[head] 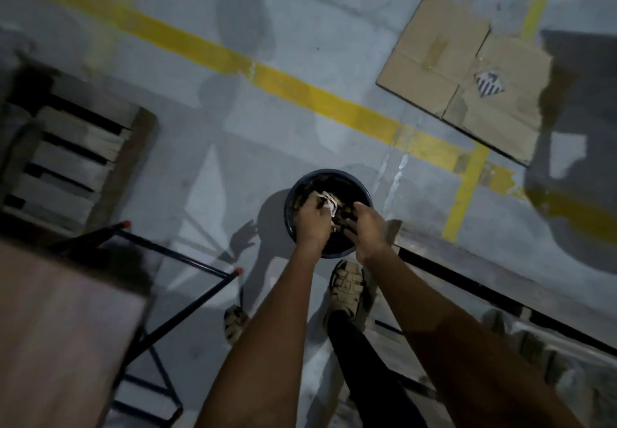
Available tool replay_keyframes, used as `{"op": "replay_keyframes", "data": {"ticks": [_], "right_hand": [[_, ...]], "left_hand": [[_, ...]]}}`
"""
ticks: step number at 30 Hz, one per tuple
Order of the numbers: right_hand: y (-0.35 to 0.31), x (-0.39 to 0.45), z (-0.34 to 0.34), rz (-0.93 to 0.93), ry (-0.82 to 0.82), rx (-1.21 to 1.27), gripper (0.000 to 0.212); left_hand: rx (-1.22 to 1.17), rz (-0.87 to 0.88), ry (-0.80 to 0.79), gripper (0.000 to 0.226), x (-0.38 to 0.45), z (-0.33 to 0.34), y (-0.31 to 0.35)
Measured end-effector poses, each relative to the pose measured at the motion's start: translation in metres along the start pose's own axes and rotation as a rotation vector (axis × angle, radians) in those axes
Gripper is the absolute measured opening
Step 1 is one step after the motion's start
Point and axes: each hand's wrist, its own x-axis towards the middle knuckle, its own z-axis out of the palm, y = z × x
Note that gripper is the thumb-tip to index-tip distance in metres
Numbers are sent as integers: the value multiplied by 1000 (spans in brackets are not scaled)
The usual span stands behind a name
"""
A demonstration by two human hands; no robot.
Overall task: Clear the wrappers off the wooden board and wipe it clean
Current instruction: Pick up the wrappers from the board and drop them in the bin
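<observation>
Mid-disposal: left hand clutching crumpled wrappers over the dark bin, right hand curled alongside, grip unclear; next probably release, then back to wooden board at lower left for wiping.

— Floor items, far side?
— Flattened cardboard box, taped, with a striped diamond label, lying on the grey concrete floor. Yellow painted lines cross the floor and meet just beside the cardboard's near corner.
— Left side?
— Slatted wooden pallet, blurred. Near it, a dark metal frame with two orange-tipped ends.
— Right side?
— A black bar running diagonally; beyond it, blurred shapes I cannot identify.
— Footwear?
— Tan strapped sandals, one forward, one behind the arm.
</observation>
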Motion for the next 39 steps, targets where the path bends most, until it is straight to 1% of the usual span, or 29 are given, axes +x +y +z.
{"op": "replay_keyframes", "data": {"ticks": [3,6,10,14,18,20,22,25,29,32,34,35,37,39], "right_hand": [[-9,-64,3,-48,13,58,16],[-16,-135,7,-91,7,91,14],[-18,-231,16,-194,-9,91,21],[-6,-320,28,-316,-38,49,12],[16,-397,43,-485,-106,-60,18],[29,-425,54,-579,-159,-160,15],[45,-446,67,-644,-248,-251,10],[73,-464,92,-681,-377,-417,10],[123,-477,122,-705,-502,-841,19],[159,-480,139,-768,-529,-1125,36],[181,-479,146,-806,-536,-1292,51],[190,-476,148,-813,-547,-1356,55],[203,-471,152,-813,-589,-1446,62],[208,-467,157,-825,-666,-1516,75]], "left_hand": [[-81,44,8,38,-61,-27,20],[-133,118,36,28,-129,-63,39],[-187,226,123,24,-219,-125,53],[-290,363,194,18,-293,-191,44],[-351,470,271,18,-350,-257,25],[-385,520,336,20,-374,-292,13],[-417,543,405,22,-389,-325,-6],[-452,542,500,21,-400,-370,-41],[-437,509,624,19,-408,-420,-92],[-294,479,702,22,-412,-440,-127],[-137,458,728,26,-416,-449,-148],[-64,449,740,30,-417,-453,-158],[32,441,730,38,-421,-458,-176],[61,439,671,50,-426,-463,-194]]}}
